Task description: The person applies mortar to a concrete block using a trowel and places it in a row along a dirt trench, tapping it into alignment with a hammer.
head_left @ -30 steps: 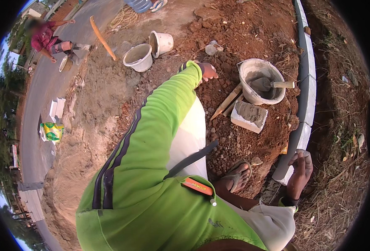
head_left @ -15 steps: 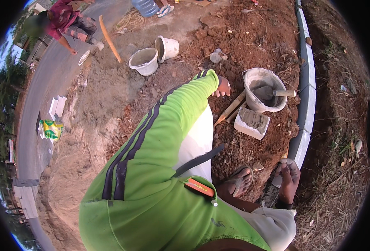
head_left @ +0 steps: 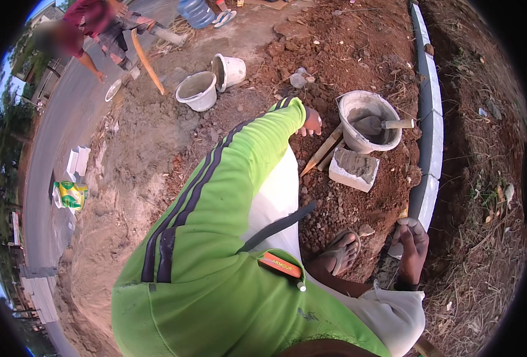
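Note:
My left hand (head_left: 311, 122) extends from the green sleeve with loosely bent, parted fingers, holding nothing visible. Just right of it stands a mortar-crusted bucket (head_left: 346, 137) with a trowel (head_left: 396, 124) inside. Wooden pieces (head_left: 321, 153) lie beside the bucket, and a white block (head_left: 350, 181) topped with grey mortar sits below it. My right hand (head_left: 412, 241) is curled at the near end of a row of pale kerb blocks (head_left: 430, 143); what its fingers grip is unclear. A sandalled foot (head_left: 343, 253) rests on the soil to its left.
Two pale buckets (head_left: 195, 98) stand upper middle. Upper left, another person (head_left: 97, 27) bends near an orange wooden stick (head_left: 147, 62). A road (head_left: 49, 160), white pieces (head_left: 79, 160) and a yellow-green sack (head_left: 70, 193) are left. A trench (head_left: 454, 178) runs beyond the kerb.
My left hand has moved slightly down and rightward from where it reached. The other person has bent lower and shifted rightward, with a leg stretched out. My right hand stays at the kerb.

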Motion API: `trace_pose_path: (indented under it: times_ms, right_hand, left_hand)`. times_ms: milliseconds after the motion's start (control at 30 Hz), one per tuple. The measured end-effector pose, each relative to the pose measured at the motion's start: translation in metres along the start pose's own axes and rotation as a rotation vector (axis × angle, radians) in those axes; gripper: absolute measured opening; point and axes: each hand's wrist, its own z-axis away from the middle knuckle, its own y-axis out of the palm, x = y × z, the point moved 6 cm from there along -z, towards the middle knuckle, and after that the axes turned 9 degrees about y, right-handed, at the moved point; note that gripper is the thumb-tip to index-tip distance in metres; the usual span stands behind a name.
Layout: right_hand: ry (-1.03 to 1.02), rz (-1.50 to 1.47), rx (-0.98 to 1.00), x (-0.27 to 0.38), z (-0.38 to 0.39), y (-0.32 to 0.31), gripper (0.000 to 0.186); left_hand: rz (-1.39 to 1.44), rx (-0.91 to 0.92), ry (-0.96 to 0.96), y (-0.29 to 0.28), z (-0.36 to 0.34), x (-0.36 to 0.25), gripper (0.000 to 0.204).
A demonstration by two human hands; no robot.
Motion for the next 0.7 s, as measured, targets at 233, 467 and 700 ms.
trace_pose_path:
  times_ms: [233, 467, 700]
  right_hand:
    - [-0.009, -0.009, 0.041, -0.0055, -0.0001, 0.0006, 0.014]
    - [-0.02, 0.009, 0.026, -0.0039, 0.0011, -0.0021, 0.016]
    - [-0.029, 0.008, 0.019, -0.0024, 0.0016, -0.0014, 0.016]
  left_hand:
    - [-0.013, 0.005, 0.001, 0.0039, 0.0013, -0.0024, 0.071]
    - [-0.019, 0.006, 0.002, 0.0025, 0.0033, -0.0057, 0.073]
    - [-0.014, -0.004, -0.001, 0.0028, -0.001, -0.003, 0.073]
